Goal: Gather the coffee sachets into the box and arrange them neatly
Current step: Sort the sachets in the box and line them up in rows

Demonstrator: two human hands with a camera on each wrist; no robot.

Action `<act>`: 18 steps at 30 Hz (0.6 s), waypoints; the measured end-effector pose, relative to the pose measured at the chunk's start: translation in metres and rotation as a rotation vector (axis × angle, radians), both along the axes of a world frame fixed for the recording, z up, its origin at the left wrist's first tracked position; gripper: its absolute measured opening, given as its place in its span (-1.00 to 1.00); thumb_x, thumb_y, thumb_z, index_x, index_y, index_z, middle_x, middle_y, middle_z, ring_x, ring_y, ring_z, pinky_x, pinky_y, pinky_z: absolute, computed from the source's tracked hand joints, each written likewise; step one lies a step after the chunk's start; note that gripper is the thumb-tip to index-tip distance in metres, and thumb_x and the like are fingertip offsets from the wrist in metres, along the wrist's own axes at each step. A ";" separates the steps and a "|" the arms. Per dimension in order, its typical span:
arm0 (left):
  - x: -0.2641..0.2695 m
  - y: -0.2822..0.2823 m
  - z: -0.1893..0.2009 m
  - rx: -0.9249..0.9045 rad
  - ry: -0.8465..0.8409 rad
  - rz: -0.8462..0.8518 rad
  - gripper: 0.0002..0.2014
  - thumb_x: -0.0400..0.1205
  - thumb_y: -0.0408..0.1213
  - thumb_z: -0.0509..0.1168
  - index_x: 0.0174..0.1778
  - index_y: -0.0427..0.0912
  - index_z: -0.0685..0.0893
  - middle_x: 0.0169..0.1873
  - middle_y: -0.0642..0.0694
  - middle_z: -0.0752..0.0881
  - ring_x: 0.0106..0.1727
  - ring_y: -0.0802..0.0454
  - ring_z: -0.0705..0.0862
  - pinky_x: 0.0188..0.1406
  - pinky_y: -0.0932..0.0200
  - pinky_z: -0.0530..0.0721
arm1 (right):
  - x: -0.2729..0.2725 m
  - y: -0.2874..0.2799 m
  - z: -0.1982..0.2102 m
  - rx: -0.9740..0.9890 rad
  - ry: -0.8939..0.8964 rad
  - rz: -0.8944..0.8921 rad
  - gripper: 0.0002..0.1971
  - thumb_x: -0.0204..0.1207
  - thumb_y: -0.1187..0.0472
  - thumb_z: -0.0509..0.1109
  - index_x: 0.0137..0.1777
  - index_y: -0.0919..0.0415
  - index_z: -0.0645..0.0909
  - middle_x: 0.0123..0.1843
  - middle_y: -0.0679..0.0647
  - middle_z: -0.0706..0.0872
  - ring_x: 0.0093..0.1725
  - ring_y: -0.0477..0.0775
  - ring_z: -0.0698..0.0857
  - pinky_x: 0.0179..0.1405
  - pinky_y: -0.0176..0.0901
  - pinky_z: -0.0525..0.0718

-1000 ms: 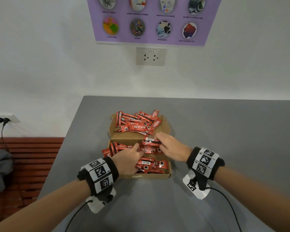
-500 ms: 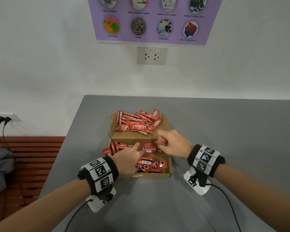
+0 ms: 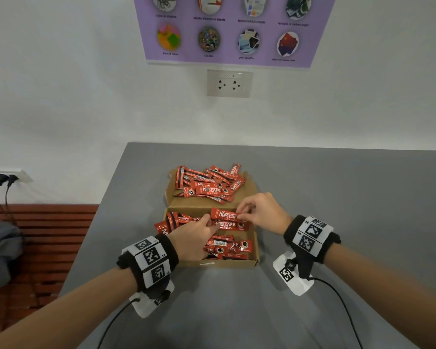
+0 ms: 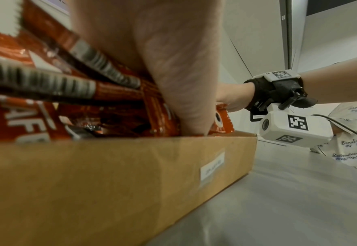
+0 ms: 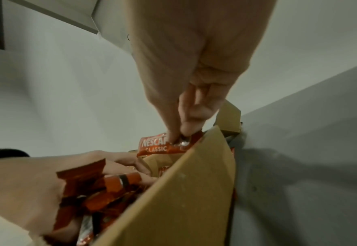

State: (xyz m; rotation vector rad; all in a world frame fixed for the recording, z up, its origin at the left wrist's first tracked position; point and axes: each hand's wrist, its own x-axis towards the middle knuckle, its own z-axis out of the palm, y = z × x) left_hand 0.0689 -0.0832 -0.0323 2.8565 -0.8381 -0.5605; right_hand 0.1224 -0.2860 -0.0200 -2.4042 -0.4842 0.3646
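Head view: cardboard box (image 3: 213, 263) sits open on the grey worktop (image 3: 337, 197), its lid flap (image 3: 247, 195) folded back flat behind it. Loose pile of red coffee sachets (image 3: 207, 183) lies on the flap; more sachets (image 3: 228, 246) lie jumbled in the box tray. Right hand (image 3: 263, 212) pinches one sachet (image 3: 224, 214) by its right end with thumb and fingertips, holding it lengthwise over the far part of the tray, printed side up. Right wrist view confirms it: fingertips (image 5: 186, 131) clamped on the sachet (image 5: 154, 146) just above the box wall (image 5: 183, 191). Left hand (image 3: 193, 239) reaches into the tray from the near left, fingers curled, thumb and index at the left end of a second sachet (image 3: 228, 225) lying just below the held one; whether it actually grips it or only touches is unclear. Left wrist view: left hand (image 4: 162, 66) down among the sachets (image 4: 47, 86) inside the near box wall (image 4: 110, 183), blurred at close range. Both wrists carry black bands with marker tags. On the wall behind: a power socket (image 3: 229, 83) and a purple poster (image 3: 232, 28).
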 end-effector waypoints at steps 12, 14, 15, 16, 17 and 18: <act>0.000 0.001 -0.001 -0.072 0.037 0.033 -0.34 0.58 -0.13 0.34 0.54 -0.11 0.20 0.35 -0.14 0.36 0.20 -0.05 0.60 0.32 0.15 0.51 | 0.003 0.015 0.004 -0.398 -0.063 0.259 -0.96 0.46 0.27 0.47 -0.16 0.23 0.74 -0.14 0.03 0.78 -0.16 -0.07 0.71 -0.14 -0.29 0.62; 0.000 0.002 -0.001 -0.107 0.046 0.044 -0.31 0.56 -0.16 0.36 0.54 -0.11 0.15 0.32 -0.13 0.39 0.18 -0.04 0.61 0.27 0.15 0.56 | 0.002 0.019 0.002 -0.458 -0.080 0.299 -0.96 0.45 0.28 0.46 -0.17 0.22 0.73 -0.18 0.03 0.79 -0.17 -0.05 0.73 -0.14 -0.24 0.64; 0.000 0.002 -0.002 -0.113 0.046 0.045 -0.29 0.56 -0.16 0.36 0.55 -0.11 0.12 0.32 -0.13 0.40 0.18 -0.04 0.61 0.26 0.15 0.56 | 0.002 0.021 0.002 -0.484 -0.098 0.310 -0.96 0.45 0.26 0.46 -0.15 0.21 0.73 -0.17 0.03 0.79 -0.16 -0.04 0.73 -0.15 -0.23 0.62; 0.000 0.003 -0.002 -0.111 0.039 0.040 -0.27 0.56 -0.15 0.36 0.56 -0.10 0.09 0.33 -0.13 0.40 0.19 -0.04 0.61 0.28 0.15 0.56 | 0.001 0.021 0.002 -0.505 -0.121 0.314 -0.94 0.45 0.23 0.47 -0.13 0.19 0.73 -0.15 0.03 0.78 -0.13 -0.03 0.72 -0.16 -0.24 0.59; 0.000 0.003 -0.003 -0.103 0.031 0.030 -0.26 0.57 -0.14 0.36 0.57 -0.10 0.09 0.34 -0.13 0.39 0.20 -0.04 0.61 0.29 0.15 0.55 | 0.001 0.022 0.002 -0.521 -0.150 0.317 -0.93 0.45 0.22 0.47 -0.12 0.18 0.73 -0.13 0.02 0.78 -0.11 -0.02 0.71 -0.17 -0.25 0.55; 0.001 0.003 -0.002 -0.093 0.025 0.019 -0.28 0.57 -0.12 0.35 0.57 -0.09 0.11 0.35 -0.14 0.38 0.20 -0.05 0.61 0.31 0.14 0.54 | 0.001 0.022 0.001 -0.534 -0.179 0.318 -0.93 0.44 0.20 0.47 -0.10 0.16 0.72 -0.11 0.01 0.78 -0.09 -0.01 0.71 -0.17 -0.24 0.53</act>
